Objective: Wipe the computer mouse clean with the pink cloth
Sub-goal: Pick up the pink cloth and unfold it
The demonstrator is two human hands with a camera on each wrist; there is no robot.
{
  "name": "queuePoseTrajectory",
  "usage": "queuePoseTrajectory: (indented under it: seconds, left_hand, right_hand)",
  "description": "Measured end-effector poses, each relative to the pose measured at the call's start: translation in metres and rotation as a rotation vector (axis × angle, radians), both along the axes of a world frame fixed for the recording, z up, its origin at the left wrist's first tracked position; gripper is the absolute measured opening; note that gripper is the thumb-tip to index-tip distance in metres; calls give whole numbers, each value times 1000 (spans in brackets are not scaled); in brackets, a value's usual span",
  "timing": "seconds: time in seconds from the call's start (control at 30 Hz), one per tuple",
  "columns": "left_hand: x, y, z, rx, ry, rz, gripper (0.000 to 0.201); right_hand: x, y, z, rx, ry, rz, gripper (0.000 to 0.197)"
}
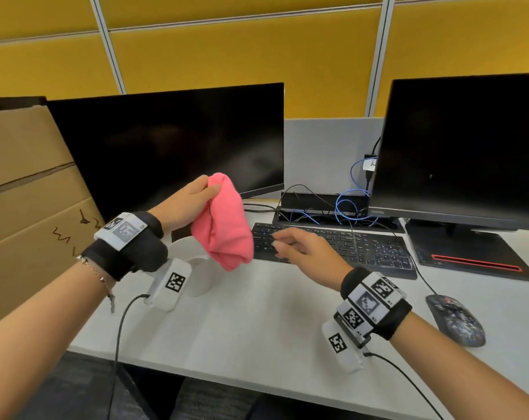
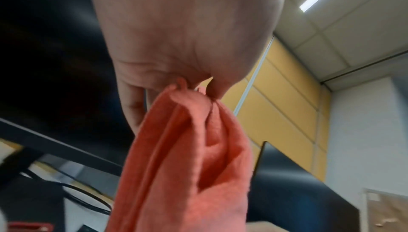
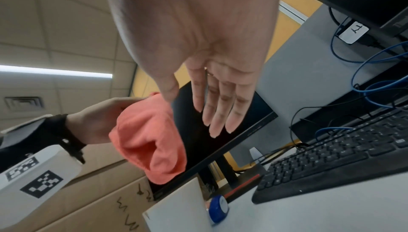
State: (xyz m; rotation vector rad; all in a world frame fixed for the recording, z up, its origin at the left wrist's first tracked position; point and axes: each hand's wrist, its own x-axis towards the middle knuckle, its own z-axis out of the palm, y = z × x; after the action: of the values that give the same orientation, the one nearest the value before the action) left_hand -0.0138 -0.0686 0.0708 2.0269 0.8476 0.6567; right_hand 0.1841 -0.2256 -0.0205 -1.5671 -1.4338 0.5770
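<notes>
My left hand [image 1: 193, 197] holds the pink cloth [image 1: 223, 225] up in the air in front of the left monitor, pinching its top edge; the cloth hangs down in loose folds. The left wrist view has the pink cloth [image 2: 187, 157] bunched under my left hand [image 2: 176, 43], and the right wrist view catches the pink cloth [image 3: 150, 141] from the side. My right hand [image 1: 299, 247] hovers above the keyboard with fingers straight and holds nothing; its fingers [image 3: 218, 106] show clearly. The dark patterned mouse [image 1: 455, 319] lies on the desk at the right, untouched.
A black keyboard [image 1: 342, 247] lies mid-desk, with two dark monitors [image 1: 172, 144] behind and tangled blue and black cables [image 1: 345, 204] between them. A cardboard box [image 1: 24, 189] stands at left. A white holder [image 1: 196, 268] sits under the cloth, and a small blue-capped item [image 3: 217, 209] beside it.
</notes>
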Motion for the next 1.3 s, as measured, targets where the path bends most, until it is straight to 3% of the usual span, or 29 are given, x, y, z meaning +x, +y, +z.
queuePoseTrajectory:
  seconds: [0.07,0.2,0.33,0.47,0.8,0.9,1.03,1.17,1.3]
  left_hand:
    - [17,-19,2,-62,-52,-81,35]
    - [60,-58,-13,-159,-81,-192,18]
    - [108,-99,-50,-241,-69,-313,26]
    - [150,-144,-79,-306,-64,-445,39]
    - [203,-203,-109,-264,-51,-602,24]
    - [210,-207,-112,-264,-106,-577,23]
    - [213,-209,-114,-283,-205,-457,19]
    - [211,-204,-112,-366,-289,-397,15]
    - [212,-201,-109,-407,-328,-340,8]
  right_hand:
    - [-2,-10,5,61,128,-29,26]
    - [7,-47,9,71,324,-52,53]
    - [25,-91,-7,77,332,-90,58]
    - [44,-137,-31,125,316,-256,69]
    - [76,-204,-60,125,324,-447,43]
    - [83,-211,-68,147,294,-532,43]
    - [84,-207,-65,297,43,-760,33]
    - [79,-196,-61,370,-135,-698,11]
    - [78,-181,-55,221,-74,-631,27]
